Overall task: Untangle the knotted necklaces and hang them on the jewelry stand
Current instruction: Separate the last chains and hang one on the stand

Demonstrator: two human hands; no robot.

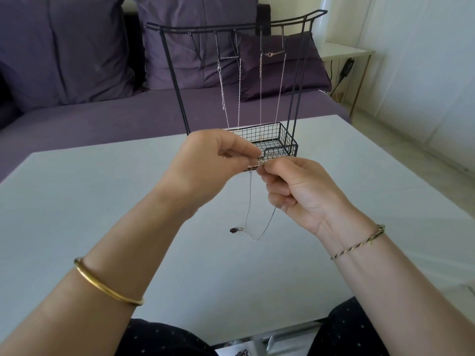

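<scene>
1. The counter point(102, 201) was a plain white top. Behind its far edge stood a purple sofa point(108, 119) carrying three purple cushions point(195, 55). A small white side table point(347, 53) stood against the pale wall at the right.
2. Count: one jewelry stand point(232, 29), three necklaces, two hands.
3. The jewelry stand was black wire, upright at the middle of the counter's far edge, with a hooked top bar and a mesh basket at its base.
4. Two necklaces hung from the top bar side by side: a silver chain point(223, 95) on the left and a pale rose chain point(280, 95) on the right, both reaching down to the basket.
5. The third necklace point(257, 239) was a thin silver chain with one dark teardrop pendant point(234, 230). It hung in a loop over the counter's middle; whether it touched the top could not be told.
6. The left hand point(213, 163) and right hand point(300, 186) each pinched that chain between thumb and forefinger, fingertips almost meeting, the other fingers curled.
7. The left wrist carried a gold bangle point(102, 286); the right wrist a braided cord bracelet point(359, 242).
</scene>
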